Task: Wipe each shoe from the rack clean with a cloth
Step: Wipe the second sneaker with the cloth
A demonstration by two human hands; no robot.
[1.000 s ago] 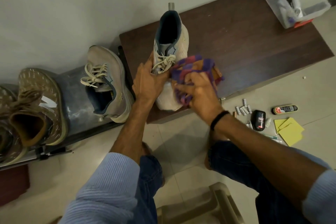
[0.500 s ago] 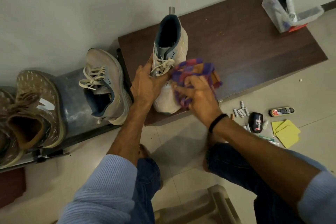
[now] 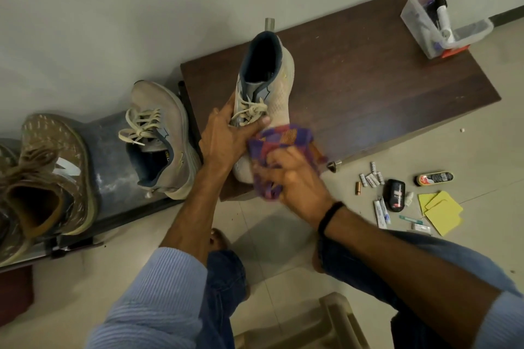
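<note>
**Counts.** Four shoes, two hands, one cloth.

**Task items.**
- The grey shoe stands on the wooden top near its front left corner. Its heel points toward the wall and its toe toward the front edge.
- The left hand grips it at the laces, thumb laid across them and fingers curled round the shoe's side.
- The right hand, blurred by motion, is closed round the cloth, a purple, red and orange check, and presses it on the toe.
- A black band circles the right wrist.

**Rack.**
- A second grey shoe sits at the right end of the rack, just beside the left edge of the wooden top.
- A brown shoe stands further left.
- A fourth shoe is cut off by the frame's left edge, so only a strip of it shows.

**Hidden or unclear.**
- Cloth and right hand cover the grey shoe's toe.
- One clear plastic box stands at the far right corner of the top. It holds a white bottle with a black cap, and its other contents are hard to make out.
- On the floor past the top's front edge lie one black bottle, one oval tin and overlapping yellow cards, apparently three.
- Beside them are one copper-coloured cell and several small white cells, too small for a sure count.
- A pale stool is cut off by the bottom edge.

**Edges and room.**
- Bare wood runs from the grey shoe's right side to the box.
- Bare floor tile lies between the person's knees and the top's front edge.
</note>
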